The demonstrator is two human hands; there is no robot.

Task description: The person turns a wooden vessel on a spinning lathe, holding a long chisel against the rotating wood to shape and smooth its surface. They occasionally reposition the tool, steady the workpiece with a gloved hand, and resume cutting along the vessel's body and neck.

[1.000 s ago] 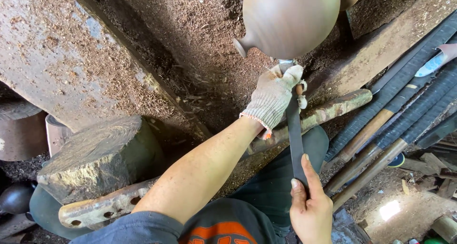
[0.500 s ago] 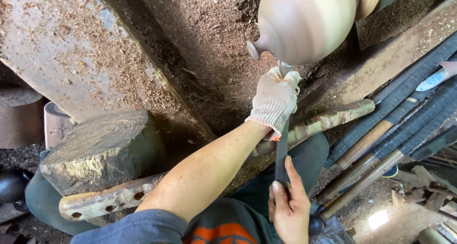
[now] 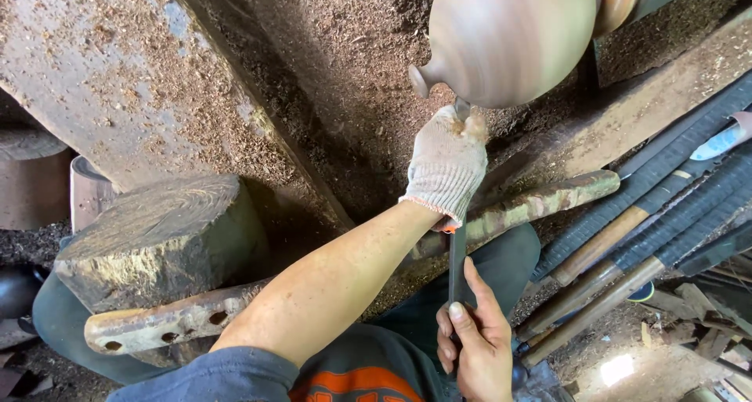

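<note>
Daylight is bright and diffuse, falling from above and the upper left; the sawdust-covered beam [image 3: 117, 81] is evenly lit with no glare. Deep shadow sits under the wood block [image 3: 164, 237] and along the dark recess beside the left forearm. The rounded turned piece [image 3: 513, 38] shows streaked motion blur, while a small overexposed patch [image 3: 616, 368] marks the floor at lower right.

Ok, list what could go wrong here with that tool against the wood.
1. The gloved left hand grips the long tool right under the blurred, apparently spinning round wood piece; the knit glove could likely snag.
2. The bare right hand holds only the tool's rear end, so a catch might kick it back.
3. Sawdust covers everything; chips may fly up.
</note>
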